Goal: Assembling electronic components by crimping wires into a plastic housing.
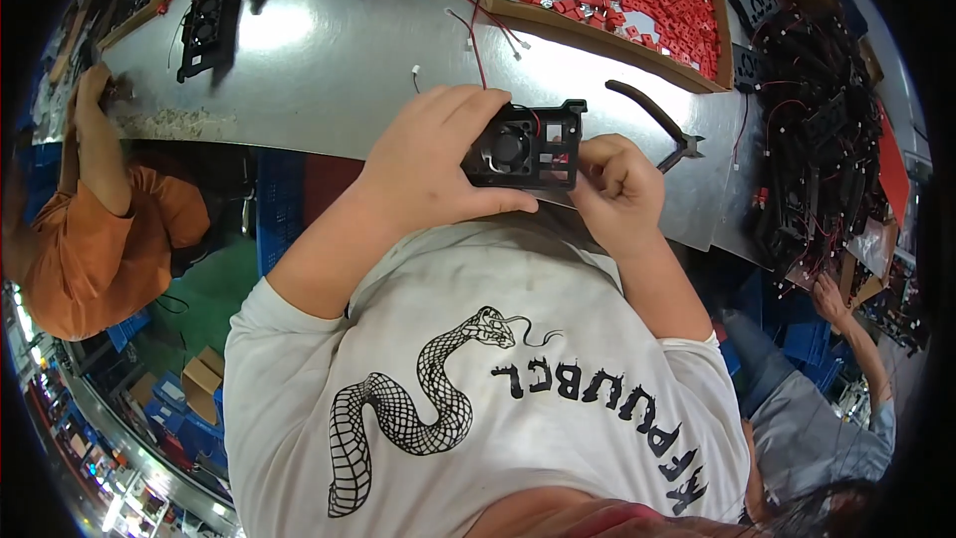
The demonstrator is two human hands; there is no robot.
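My left hand [418, 159] grips a black plastic fan housing [554, 147] by its left side, thumb along the near edge and fingers over the far edge. A small round fan [510, 146] sits in the housing, and slots open on its right part. From its far side a thin red wire [477, 50] runs away over the table. My right hand [622, 184] is at the housing's right edge with fingers curled and pinched together; what they hold, if anything, is hidden. Beyond that hand lies a pair of dark-handled side cutters [669, 130].
A cardboard tray [607, 48] of small red parts [637, 0] stands at the far side of the metal table [329, 70]. Black fan housings [204, 30] lie far left, with a wired heap [822, 139] at right. Co-workers sit at left, in an orange top [110, 249], and at right.
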